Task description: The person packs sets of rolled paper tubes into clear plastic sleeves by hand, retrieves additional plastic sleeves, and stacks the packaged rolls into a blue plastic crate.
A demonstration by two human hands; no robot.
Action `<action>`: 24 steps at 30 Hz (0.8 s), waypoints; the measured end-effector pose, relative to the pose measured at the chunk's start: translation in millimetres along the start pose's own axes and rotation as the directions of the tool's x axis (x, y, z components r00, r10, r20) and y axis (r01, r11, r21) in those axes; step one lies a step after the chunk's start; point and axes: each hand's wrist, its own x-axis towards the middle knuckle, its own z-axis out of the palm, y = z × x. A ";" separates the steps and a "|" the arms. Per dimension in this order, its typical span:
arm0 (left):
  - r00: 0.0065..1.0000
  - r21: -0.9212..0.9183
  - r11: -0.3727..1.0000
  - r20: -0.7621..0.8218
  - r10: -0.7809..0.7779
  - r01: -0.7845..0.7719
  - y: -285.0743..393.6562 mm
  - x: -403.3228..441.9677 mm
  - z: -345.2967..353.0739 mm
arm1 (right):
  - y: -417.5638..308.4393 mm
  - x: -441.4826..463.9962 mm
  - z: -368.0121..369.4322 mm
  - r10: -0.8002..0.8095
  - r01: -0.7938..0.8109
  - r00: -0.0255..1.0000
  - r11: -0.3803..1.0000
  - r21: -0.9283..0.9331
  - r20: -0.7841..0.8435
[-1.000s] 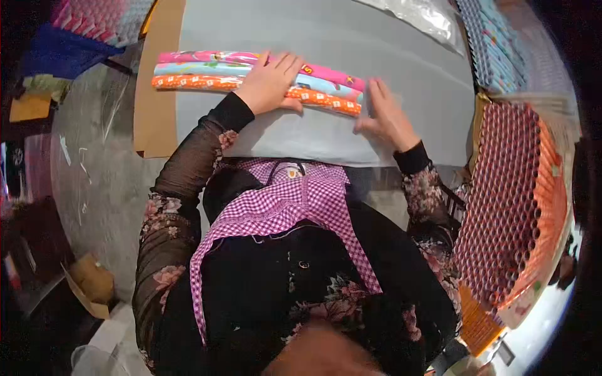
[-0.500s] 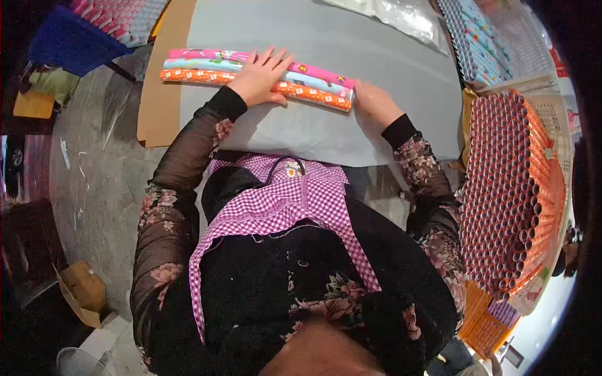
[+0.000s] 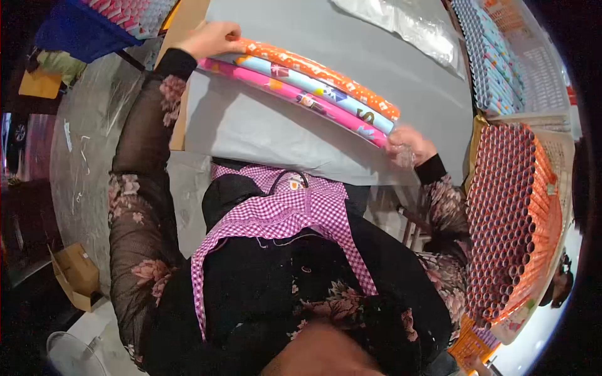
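Bundle of three long, slender, glossy printed rolls at 12 o'clock, running from 11 o'clock down to 2 o'clock, side by side: orange roll with white motifs (image 3: 321, 73) on the far side, light-blue roll with coloured figures and lettering (image 3: 295, 78) in the middle, pink roll with coloured prints (image 3: 283, 89) nearest the body. Clear film glints along them. Left hand (image 3: 215, 39) at 11 o'clock: fingers curled, thumb and fingertips gripping the bundle's left end. Right hand (image 3: 409, 144) at 2 o'clock: at the bundle's right end, fingers bent inward, crumpled clear film just beside them; image blurred, so whether they grip cannot be told. Work surface below: smooth pale-grey sheet (image 3: 251, 133), with brown cardboard (image 3: 177, 139) along its edge toward 10 o'clock. Shadow of the bundle falls on the sheet on the body side; contact between rolls and sheet cannot be judged. Flat clear plastic packaging (image 3: 411, 30) lies on the sheet at 1 o'clock. Surroundings: dense stack of light-blue patterned rolls (image 3: 495, 72) at 2 o'clock; larger stack of orange rolls, open round ends showing (image 3: 501, 216), at 3 o'clock; open brown cardboard box (image 3: 76, 272) at 8 o'clock. Purple-and-white gingham apron (image 3: 276, 213) worn over black floral clothing, near centre.
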 end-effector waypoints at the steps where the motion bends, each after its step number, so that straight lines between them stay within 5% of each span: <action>1: 0.999 -0.076 0.997 0.047 0.015 -0.011 -8.7 6.8 4.3 | 8.2 -0.2 3.4 0.004 -0.004 1.000 1.000 0.000 0.003; 3: 0.986 -0.081 0.996 0.168 -0.012 0.026 -10.6 17.3 11.2 | 25.7 -2.2 7.3 0.128 -0.146 0.989 0.880 0.453 0.071; 5: 0.991 -0.075 0.995 0.117 0.068 -0.059 -15.1 21.4 26.3 | 33.3 -6.6 17.6 0.036 -0.060 0.997 0.913 0.403 0.068; 7: 0.992 -0.108 0.994 0.126 0.023 -0.009 -24.2 18.7 35.0 | 36.3 -7.0 30.4 0.103 -0.011 0.983 0.855 0.518 -0.150; 9: 1.000 -0.095 0.995 0.002 -0.005 0.005 -31.7 13.0 39.3 | 47.2 -6.8 25.8 0.084 -0.007 0.989 0.842 0.540 -0.118; 11: 0.997 -0.236 0.969 0.037 -0.068 0.075 -55.2 7.7 43.6 | 53.7 -6.7 26.8 0.188 -0.034 0.950 0.856 0.515 -0.249; 13: 0.973 -0.107 0.992 -0.214 -0.086 0.064 -71.7 -1.3 41.7 | 59.7 -5.0 28.1 0.214 -0.056 0.940 0.865 0.498 -0.266; 14: 0.939 -0.221 0.975 -0.330 -0.098 0.024 -72.2 -7.4 42.8 | 62.1 -2.6 26.1 0.238 -0.075 0.927 0.875 0.479 -0.290; 15: 0.940 -0.210 0.977 -0.325 -0.105 0.037 -73.3 -12.1 40.9 | 65.3 -1.7 20.7 0.238 -0.081 0.932 0.872 0.482 -0.274; 17: 0.845 -0.573 0.792 -0.301 -0.442 0.210 -77.7 -21.2 37.3 | 68.1 0.0 11.7 0.179 -0.149 0.981 0.935 0.323 -0.067; 22: 0.731 -0.549 0.794 -0.424 -0.534 0.261 -81.2 -38.0 42.0 | 56.5 3.2 18.4 0.193 -0.176 0.976 0.973 0.148 -0.105; 24: 0.665 -0.709 0.650 -0.349 -0.661 0.274 -66.9 -38.6 39.0 | 60.5 6.8 16.6 0.184 -0.167 0.974 0.977 0.131 -0.129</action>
